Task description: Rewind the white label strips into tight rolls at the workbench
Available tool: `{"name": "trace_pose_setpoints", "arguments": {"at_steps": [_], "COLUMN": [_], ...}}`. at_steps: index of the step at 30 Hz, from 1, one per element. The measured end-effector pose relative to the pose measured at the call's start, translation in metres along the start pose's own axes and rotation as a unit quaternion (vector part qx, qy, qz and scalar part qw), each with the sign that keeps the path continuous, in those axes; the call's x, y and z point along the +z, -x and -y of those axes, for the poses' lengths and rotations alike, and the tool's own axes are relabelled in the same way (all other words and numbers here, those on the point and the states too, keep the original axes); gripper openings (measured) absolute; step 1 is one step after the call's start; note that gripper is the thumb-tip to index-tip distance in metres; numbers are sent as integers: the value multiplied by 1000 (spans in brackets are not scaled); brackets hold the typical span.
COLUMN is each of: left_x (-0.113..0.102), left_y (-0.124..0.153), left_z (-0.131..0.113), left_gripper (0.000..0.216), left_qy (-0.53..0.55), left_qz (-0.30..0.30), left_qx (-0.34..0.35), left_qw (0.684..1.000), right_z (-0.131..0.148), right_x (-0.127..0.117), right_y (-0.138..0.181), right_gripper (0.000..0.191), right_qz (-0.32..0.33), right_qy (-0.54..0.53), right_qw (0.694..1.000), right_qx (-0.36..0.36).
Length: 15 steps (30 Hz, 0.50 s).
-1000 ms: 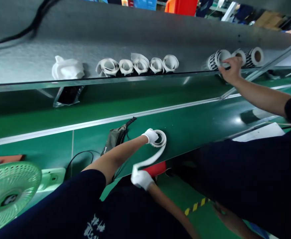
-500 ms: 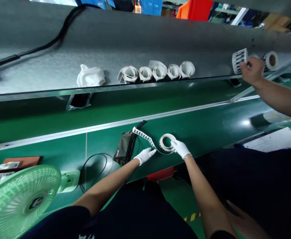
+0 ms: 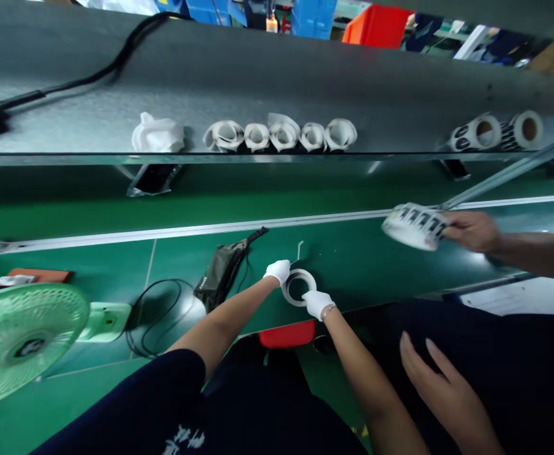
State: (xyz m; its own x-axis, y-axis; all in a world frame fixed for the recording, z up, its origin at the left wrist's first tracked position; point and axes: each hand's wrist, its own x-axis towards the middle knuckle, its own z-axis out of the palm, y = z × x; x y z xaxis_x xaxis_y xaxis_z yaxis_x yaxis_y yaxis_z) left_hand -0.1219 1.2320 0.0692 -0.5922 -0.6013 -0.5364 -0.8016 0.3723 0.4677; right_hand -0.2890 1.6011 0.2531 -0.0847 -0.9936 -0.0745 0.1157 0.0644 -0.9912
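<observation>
A white roll of label tape is gripped from two sides on the green bench. The white-gloved left hand is closed on the roll's upper left edge, and the white-gloved right hand is closed on its lower right edge. The roll lies flat on the bench surface near the front edge, its open core visible between the two hands. A short loose end of tape is seen standing up just beyond the roll.

Just left of the hands, a dark olive fabric pouch is laid on the bench, with a black cable looped beside it. Further left, a pale green plastic fan is placed.

To the right, a larger roll of black-and-white printed labels is held above the bench by a co-worker's bare hand; another bare hand is rested lower down against dark clothing.

Above, on the grey metal shelf, five small white tape rolls are lined up, with a crumpled white cloth to their left and two printed label rolls well to their right.
</observation>
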Motion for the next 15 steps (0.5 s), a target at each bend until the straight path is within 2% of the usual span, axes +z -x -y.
{"name": "trace_pose_setpoints", "arguments": {"at_steps": [1, 2, 3, 4, 5, 6, 7, 8, 9, 10, 11, 13, 14, 15], "left_x": [5, 10, 15, 19, 22, 24, 25, 24, 23, 21, 19, 15, 14, 14], "left_y": [4, 8, 12, 15, 19, 21, 22, 22, 21, 19, 17, 12, 10, 10], "left_z": [-11, -21, -30, -38, -44, -49, -52, -55, -56, -58, -59, -59, -58, -56], "left_gripper": [39, 44, 49, 54, 57, 59, 59, 58, 56, 52, 47, 39, 35, 31], "left_qy": [-10, -18, -27, -36, -47, -59, -71, -84, -98, -110, -122, -140, -144, -144], "left_qz": [-3, -7, -11, -16, -19, -20, -17, -9, 4, 17, 29, 42, 42, 40], "left_qx": [9, 17, 25, 33, 40, 48, 55, 62, 68, 73, 76, 75, 72, 69], "left_qw": [1000, 1000, 999, 999, 998, 997, 996, 994, 993, 991, 989, 986, 986, 986], "right_z": [3, 4, 5, 5, 5, 5, 5, 5, 7, 8, 10, 17, 21, 25], "right_x": [-9, -16, -21, -24, -25, -26, -25, -25, -24, -24, -24, -25, -26, -27], "right_y": [14, 23, 27, 27, 25, 21, 16, 12, 9, 6, 5, 4, 4, 5], "right_gripper": [40, 40, 44, 49, 51, 52, 52, 54, 57, 60, 63, 64, 62, 56], "right_qz": [-7, -23, -45, -68, -82, -86, -81, -71, -69, -78, -97, -125, -124, -113], "right_qy": [-258, -538, -763, -893, -951, -973, -981, -983, -979, -962, -922, -749, -635, -536], "right_qw": [965, 837, 631, 417, 246, 134, 81, 84, 137, 231, 361, 648, 761, 836], "right_qx": [40, 91, 132, 157, 168, 167, 158, 149, 135, 119, 101, 61, 41, 29]}}
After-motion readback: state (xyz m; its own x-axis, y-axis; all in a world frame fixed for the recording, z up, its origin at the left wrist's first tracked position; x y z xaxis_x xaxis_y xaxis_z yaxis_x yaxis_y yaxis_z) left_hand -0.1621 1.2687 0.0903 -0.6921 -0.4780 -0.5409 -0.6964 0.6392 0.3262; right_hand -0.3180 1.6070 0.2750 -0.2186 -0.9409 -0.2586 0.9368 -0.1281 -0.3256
